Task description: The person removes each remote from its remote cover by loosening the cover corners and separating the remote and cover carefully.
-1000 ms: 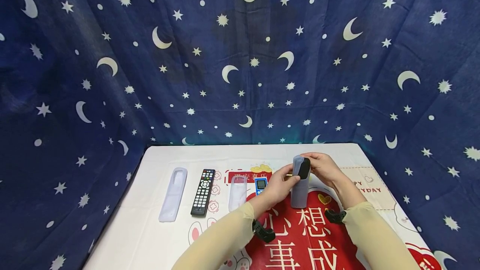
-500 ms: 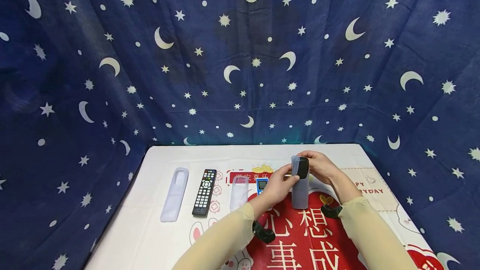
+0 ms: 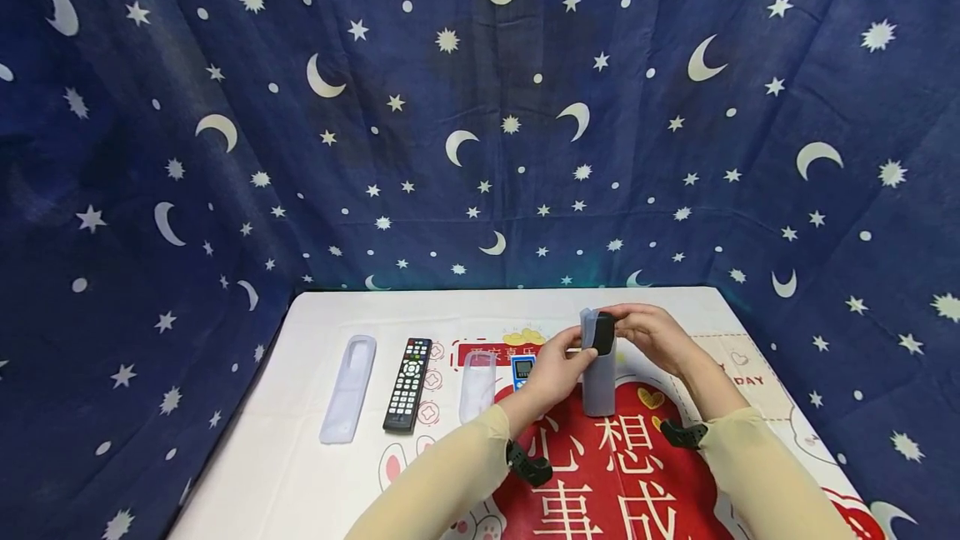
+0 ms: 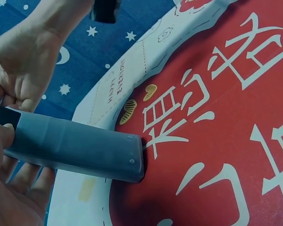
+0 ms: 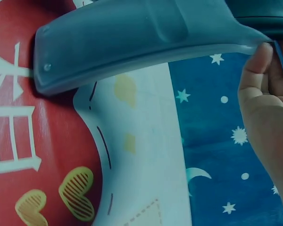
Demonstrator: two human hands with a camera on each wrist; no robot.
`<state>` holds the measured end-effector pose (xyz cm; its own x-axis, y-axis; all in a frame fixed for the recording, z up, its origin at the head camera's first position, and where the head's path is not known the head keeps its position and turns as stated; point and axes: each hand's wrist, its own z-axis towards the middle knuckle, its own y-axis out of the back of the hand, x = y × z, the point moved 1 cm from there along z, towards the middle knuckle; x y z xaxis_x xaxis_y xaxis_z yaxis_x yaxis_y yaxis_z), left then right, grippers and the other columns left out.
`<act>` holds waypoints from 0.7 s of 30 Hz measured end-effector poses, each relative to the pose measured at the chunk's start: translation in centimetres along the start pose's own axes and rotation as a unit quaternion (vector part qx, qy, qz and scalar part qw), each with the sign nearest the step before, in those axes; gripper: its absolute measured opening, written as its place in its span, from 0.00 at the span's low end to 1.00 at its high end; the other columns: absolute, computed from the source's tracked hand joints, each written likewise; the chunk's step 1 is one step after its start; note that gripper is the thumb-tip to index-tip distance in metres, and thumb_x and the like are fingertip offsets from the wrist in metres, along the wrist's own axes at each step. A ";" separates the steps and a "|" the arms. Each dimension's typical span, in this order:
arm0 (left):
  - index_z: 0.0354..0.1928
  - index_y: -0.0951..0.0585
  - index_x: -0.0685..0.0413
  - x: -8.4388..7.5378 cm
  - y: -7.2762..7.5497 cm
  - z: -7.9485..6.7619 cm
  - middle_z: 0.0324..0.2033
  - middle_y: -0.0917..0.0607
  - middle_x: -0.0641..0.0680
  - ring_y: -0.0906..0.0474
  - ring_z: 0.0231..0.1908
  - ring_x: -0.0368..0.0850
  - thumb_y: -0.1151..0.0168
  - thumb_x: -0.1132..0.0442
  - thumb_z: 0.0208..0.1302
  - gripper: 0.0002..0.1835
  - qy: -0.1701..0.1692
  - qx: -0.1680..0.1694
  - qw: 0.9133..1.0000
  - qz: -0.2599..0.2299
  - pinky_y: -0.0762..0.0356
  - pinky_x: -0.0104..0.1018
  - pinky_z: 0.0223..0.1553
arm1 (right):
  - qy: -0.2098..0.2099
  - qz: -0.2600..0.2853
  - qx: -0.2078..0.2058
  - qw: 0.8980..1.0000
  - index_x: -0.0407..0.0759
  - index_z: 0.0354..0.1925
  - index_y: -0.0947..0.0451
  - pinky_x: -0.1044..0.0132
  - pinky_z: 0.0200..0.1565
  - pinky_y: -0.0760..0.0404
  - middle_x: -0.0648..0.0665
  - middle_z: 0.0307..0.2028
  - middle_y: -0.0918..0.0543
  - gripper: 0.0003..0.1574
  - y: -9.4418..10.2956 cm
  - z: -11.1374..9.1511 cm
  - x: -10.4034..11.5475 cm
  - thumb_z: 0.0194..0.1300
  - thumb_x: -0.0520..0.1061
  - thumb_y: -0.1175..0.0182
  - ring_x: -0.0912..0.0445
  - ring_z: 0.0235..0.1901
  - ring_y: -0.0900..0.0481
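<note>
A translucent silicone remote cover (image 3: pixel 599 390) stands tilted upright over the table's right part, its lower end at the red print. Inside it sits a black remote control (image 3: pixel 603 335); its upper end shows through the cover's opening and no buttons are visible. My left hand (image 3: pixel 557 372) grips the cover and remote from the left, thumb across the front and fingers behind, as the left wrist view shows. At the upper right, my right hand (image 3: pixel 662 342) pinches the edge of the cover (image 5: pixel 132 42) between thumb and fingers, beside the dark remote.
Left on the white table (image 3: pixel 285 407) lie a long translucent cover (image 3: pixel 348 390) and a black remote with buttons (image 3: pixel 408 386). A shorter clear cover (image 3: pixel 477 386) and a small blue remote with a screen (image 3: pixel 523 368) lie near my left forearm. A starry curtain (image 3: pixel 420 148) surrounds the table.
My right hand and wrist have shifted slightly to the right at the cover's top. The left hand keeps its grip, and the cover and remote stand almost as before.
</note>
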<state>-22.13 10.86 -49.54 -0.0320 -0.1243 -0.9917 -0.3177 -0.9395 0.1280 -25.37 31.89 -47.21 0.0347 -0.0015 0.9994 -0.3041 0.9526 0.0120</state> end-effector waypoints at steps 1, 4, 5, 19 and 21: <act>0.66 0.21 0.43 0.0 0.0 0.0 0.49 0.16 0.45 0.16 0.49 0.43 0.36 0.58 0.73 0.21 0.001 -0.001 1.000 -0.001 0.15 0.46 0.50 | -0.001 -0.021 -0.003 1.000 0.35 0.56 0.18 0.70 0.58 0.25 0.53 0.51 0.15 0.17 -0.1 -0.2 0.2 0.73 0.35 0.45 0.62 0.54 0.20; 0.66 0.22 0.46 -0.1 0.1 0.2 0.51 0.16 0.47 0.16 0.51 0.45 0.36 0.59 0.72 0.22 0.001 0.002 1.000 -0.003 0.17 0.48 0.53 | -0.002 -0.086 -0.022 0.996 0.28 0.62 0.24 0.60 0.65 0.30 0.52 0.53 0.15 0.26 -0.4 -0.6 0.5 0.72 0.42 0.36 0.63 0.56 0.22; 0.66 0.22 0.46 -0.2 0.2 0.2 0.52 0.16 0.47 0.17 0.52 0.45 0.37 0.58 0.73 0.22 0.002 0.000 1.000 0.001 0.18 0.47 0.54 | -0.001 -0.105 -0.031 0.994 0.28 0.62 0.24 0.55 0.66 0.32 0.51 0.54 0.15 0.29 -0.4 -0.7 0.5 0.71 0.44 0.34 0.63 0.56 0.22; 0.47 0.18 0.52 -3.1 1.3 1.7 0.40 0.18 0.49 0.16 0.42 0.44 0.41 0.56 0.76 0.09 -0.002 -0.054 0.994 -0.099 0.16 0.46 0.51 | 0.010 -0.165 -0.050 0.985 0.34 0.60 0.20 0.59 0.60 0.26 0.40 0.54 0.15 0.27 -0.9 -1.4 0.9 0.69 0.48 0.32 0.56 0.52 0.18; 0.48 0.19 0.53 -3.1 1.4 1.8 0.41 0.18 0.50 0.16 0.43 0.44 0.42 0.56 0.76 0.09 0.009 -0.046 0.992 -0.114 0.16 0.45 0.51 | 0.012 -0.171 -0.050 0.984 0.35 0.61 0.20 0.51 0.62 0.27 0.40 0.54 0.15 0.27 -0.8 -1.4 0.8 0.70 0.49 0.32 0.55 0.52 0.18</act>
<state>-24.19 10.54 -46.31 0.0476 0.0899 -0.9948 -0.2272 -0.9689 -0.0984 -23.76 31.55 -46.48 0.1418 -0.3220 0.9361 -0.1760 0.9223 0.3440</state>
